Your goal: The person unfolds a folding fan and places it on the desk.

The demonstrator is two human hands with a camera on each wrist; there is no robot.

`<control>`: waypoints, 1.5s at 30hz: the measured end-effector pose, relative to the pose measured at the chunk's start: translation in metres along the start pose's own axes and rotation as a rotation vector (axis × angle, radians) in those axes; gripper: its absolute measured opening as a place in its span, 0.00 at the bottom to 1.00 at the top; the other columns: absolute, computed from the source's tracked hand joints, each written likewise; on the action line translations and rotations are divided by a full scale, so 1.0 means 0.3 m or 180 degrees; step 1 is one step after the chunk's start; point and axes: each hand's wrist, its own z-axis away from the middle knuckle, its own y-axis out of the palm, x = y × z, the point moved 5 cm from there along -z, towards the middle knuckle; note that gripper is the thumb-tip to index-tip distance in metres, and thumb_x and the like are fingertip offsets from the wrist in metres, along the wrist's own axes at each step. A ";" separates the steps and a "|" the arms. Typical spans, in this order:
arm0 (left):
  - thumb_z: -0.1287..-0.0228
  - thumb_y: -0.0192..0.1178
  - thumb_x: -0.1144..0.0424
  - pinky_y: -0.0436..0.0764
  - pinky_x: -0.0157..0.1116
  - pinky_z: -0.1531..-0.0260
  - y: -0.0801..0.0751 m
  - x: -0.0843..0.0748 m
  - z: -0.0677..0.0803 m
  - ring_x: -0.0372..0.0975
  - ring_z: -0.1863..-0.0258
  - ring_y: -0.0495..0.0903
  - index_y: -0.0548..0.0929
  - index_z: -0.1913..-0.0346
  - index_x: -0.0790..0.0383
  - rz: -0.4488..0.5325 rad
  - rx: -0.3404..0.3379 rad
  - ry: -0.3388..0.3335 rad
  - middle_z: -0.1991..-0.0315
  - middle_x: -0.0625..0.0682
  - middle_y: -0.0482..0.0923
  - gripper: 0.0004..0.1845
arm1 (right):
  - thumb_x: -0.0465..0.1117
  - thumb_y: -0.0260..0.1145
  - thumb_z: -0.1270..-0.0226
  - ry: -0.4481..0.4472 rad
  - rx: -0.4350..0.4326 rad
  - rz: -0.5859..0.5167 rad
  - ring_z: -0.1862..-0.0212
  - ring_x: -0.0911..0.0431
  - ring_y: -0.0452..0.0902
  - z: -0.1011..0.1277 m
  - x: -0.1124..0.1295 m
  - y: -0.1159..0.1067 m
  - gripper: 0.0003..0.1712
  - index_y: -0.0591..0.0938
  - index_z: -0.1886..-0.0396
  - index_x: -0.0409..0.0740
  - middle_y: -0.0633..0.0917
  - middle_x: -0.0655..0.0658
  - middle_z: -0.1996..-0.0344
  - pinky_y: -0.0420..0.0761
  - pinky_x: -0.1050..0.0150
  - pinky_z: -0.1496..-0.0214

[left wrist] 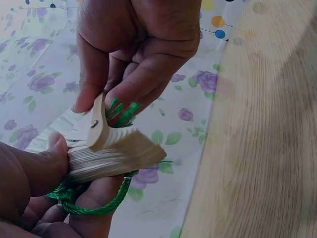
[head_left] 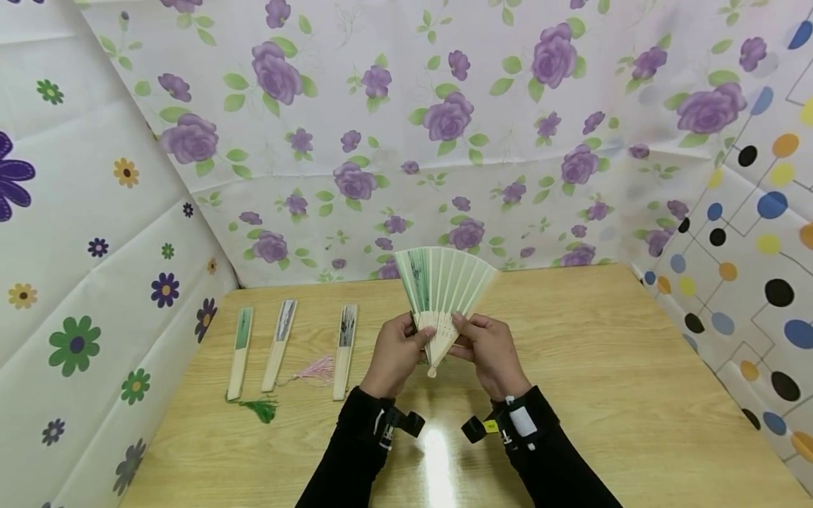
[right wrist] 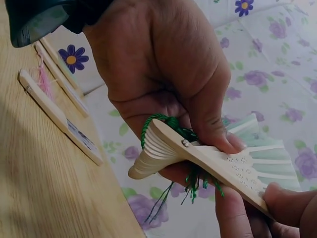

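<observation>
A pale green folding fan point(head_left: 454, 279), partly spread with its leaf up, is held between both hands above the table. The left hand point(head_left: 396, 353) pinches its wooden ribs near the pivot, thumb in front. The right hand point(head_left: 492, 353) pinches the ribs on the right side, its thumb also in front. A darker green painted patch lies on the fan's left part. In the left wrist view, a green cord point(left wrist: 101, 209) loops by the left fingers below the rib ends. Green tassel threads point(right wrist: 198, 181) hang beneath the ribs in the right wrist view.
Left on the table point(head_left: 603, 367) lie three folded fans: a green one point(head_left: 241, 353), a grey-patterned one point(head_left: 279, 346) and a dark-patterned one point(head_left: 346, 353). A green tassel point(head_left: 260, 409) and a pink tassel point(head_left: 317, 370) lie beside them. Patterned cloths point(head_left: 406, 190) surround the table.
</observation>
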 end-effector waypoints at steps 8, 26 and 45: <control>0.11 0.59 0.70 0.92 0.37 0.57 -0.009 0.005 0.003 0.39 0.54 0.92 0.82 0.26 0.71 -0.0028 -0.0135 -0.0004 0.40 0.70 0.89 0.19 | 0.41 0.63 0.07 0.0009 0.0029 -0.0054 0.58 0.60 0.94 0.007 -0.015 0.002 0.21 0.87 0.36 0.25 0.90 0.47 0.59 0.95 0.68 0.50; 0.11 0.59 0.71 0.92 0.32 0.57 -0.006 0.021 0.002 0.36 0.55 0.91 0.81 0.26 0.73 0.0192 -0.0109 -0.0098 0.40 0.71 0.88 0.19 | 0.38 0.64 0.08 0.0166 0.0272 -0.0018 0.56 0.58 0.97 -0.005 -0.020 -0.008 0.18 0.88 0.39 0.25 0.95 0.47 0.58 0.96 0.65 0.49; 0.14 0.65 0.67 0.90 0.36 0.60 -0.015 -0.001 -0.003 0.36 0.62 0.88 0.88 0.34 0.69 -0.0205 -0.0452 -0.0010 0.48 0.66 0.93 0.14 | 0.38 0.63 0.08 0.0007 0.0092 -0.0056 0.59 0.58 0.96 -0.003 0.003 -0.012 0.19 0.86 0.37 0.23 0.93 0.47 0.60 0.96 0.67 0.51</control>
